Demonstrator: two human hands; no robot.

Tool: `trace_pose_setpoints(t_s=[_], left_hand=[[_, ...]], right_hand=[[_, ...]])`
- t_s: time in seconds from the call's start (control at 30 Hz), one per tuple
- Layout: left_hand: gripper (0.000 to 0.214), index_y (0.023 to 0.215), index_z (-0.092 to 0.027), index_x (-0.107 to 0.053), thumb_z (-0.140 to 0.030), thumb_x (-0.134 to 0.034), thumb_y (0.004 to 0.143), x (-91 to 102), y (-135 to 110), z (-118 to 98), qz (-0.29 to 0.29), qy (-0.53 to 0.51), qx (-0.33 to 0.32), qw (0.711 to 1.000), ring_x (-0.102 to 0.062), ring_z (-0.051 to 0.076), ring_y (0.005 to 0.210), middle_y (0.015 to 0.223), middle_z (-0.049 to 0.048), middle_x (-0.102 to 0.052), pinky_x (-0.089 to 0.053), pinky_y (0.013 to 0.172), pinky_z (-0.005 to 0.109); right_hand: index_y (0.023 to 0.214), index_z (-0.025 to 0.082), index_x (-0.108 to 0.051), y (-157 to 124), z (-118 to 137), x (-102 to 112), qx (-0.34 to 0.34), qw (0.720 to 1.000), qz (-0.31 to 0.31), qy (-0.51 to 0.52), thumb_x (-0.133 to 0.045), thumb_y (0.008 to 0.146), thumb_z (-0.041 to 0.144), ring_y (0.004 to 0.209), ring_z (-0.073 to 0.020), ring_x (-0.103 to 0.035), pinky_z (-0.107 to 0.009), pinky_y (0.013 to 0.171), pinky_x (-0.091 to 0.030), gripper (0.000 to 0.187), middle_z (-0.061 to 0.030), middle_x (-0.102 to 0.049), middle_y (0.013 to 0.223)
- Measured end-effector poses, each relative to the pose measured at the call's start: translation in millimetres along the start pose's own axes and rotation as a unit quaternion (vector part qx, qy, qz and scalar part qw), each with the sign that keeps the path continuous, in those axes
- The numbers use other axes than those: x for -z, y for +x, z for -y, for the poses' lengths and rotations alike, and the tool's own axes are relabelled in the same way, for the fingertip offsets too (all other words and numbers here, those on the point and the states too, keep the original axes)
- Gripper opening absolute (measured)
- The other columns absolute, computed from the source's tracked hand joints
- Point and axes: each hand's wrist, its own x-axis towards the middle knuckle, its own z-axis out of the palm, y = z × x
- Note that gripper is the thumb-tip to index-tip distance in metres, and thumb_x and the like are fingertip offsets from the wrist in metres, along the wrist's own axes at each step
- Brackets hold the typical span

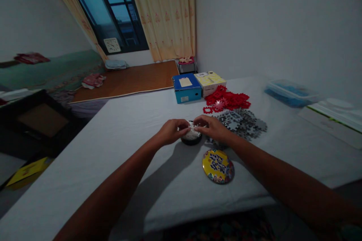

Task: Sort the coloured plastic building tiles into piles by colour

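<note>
My left hand (172, 131) and my right hand (214, 130) meet over a round black tin (191, 142) on the white-covered table. Small white pieces (191, 134) fill the tin, too small to make out their exact kind. The fingers of each hand are pinched together on white bits at the top of the pile. Closer to me lies a round yellow lid (217, 166) with dark characters and a colourful rim. Beside my right hand a heap of grey toothed flat pieces (240, 123) spreads out, partly hidden by the hand.
Red toothed pieces (227, 99) are piled behind the grey heap. A blue box (187, 88) and a yellow-and-white box (210, 81) stand at the back. At the right are a clear container (291, 92) with blue contents and a white box (333, 120).
</note>
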Motion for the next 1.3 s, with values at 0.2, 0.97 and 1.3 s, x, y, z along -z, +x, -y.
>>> trace_pose_setpoints(t_s=[0.2, 0.97, 1.3], left_hand=[[0.031, 0.106, -0.025, -0.077, -0.045, -0.064, 0.086, 61.9, -107.4, -15.9, 0.345, 0.023, 0.021, 0.938, -0.067, 0.015, 0.073, 0.088, 0.0051, -0.076, -0.049, 0.072, 0.024], [0.122, 0.155, -0.013, -0.024, -0.039, -0.086, 0.053, -58.6, -6.6, 93.4, -0.071, -0.076, 0.041, 0.994, -0.046, 0.037, 0.133, 0.144, 0.0229, -0.049, -0.035, 0.11, 0.051], [0.1, 0.147, -0.017, -0.042, -0.038, -0.083, 0.058, -60.9, -10.2, 93.1, -0.108, -0.079, 0.046, 0.99, -0.051, 0.036, 0.128, 0.14, 0.0193, -0.055, -0.039, 0.108, 0.05]], right_hand=[[0.098, 0.021, -0.07, -21.9, 10.3, 33.9, 0.021, 0.984, 0.13, -0.121, -0.06, 0.09, 0.031, 0.084, -0.0181, -0.065, -0.03, 0.075, -0.05, 0.016, -0.005, -0.072, 0.093], [0.142, 0.023, -0.049, 39.7, 7.9, -7.0, 0.069, 0.923, 0.202, -0.319, -0.074, 0.071, 0.054, 0.122, -0.0346, -0.047, -0.049, 0.102, -0.038, 0.082, -0.0127, -0.053, 0.141], [0.154, 0.018, -0.028, 9.7, -2.7, -31.7, 0.07, 0.919, 0.149, -0.358, -0.064, 0.082, 0.054, 0.139, -0.0385, -0.027, -0.055, 0.105, -0.035, 0.089, -0.0221, -0.026, 0.155]])
